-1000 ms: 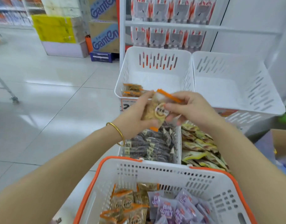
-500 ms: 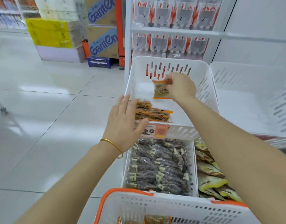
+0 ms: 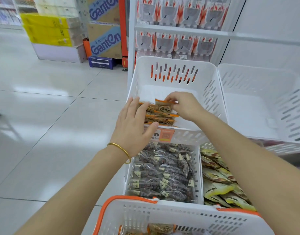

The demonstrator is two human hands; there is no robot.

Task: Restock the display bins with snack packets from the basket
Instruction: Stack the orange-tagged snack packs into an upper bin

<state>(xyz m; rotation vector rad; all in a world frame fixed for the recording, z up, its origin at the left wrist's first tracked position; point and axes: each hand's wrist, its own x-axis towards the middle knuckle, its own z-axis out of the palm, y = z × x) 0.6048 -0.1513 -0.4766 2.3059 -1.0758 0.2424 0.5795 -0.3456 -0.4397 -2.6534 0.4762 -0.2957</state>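
Note:
My right hand pinches the orange-edged top of a clear snack packet and holds it upright behind a short row of like packets in the front left corner of the upper white display bin. With straight fingers, my left hand rests against the left end of that row at the bin's front rim. The white basket with an orange rim sits at the bottom of the view, and a few packets show inside it.
A second upper white bin stands to the right. Below are a bin of dark packets and a bin of yellow packets. Shelves of red-and-white pouches rise behind. Cardboard boxes stand on the tiled floor at left.
My right hand carried the packet from above the lower bins into the upper bin and down to the row. My left hand let go of it and moved to the row's left end.

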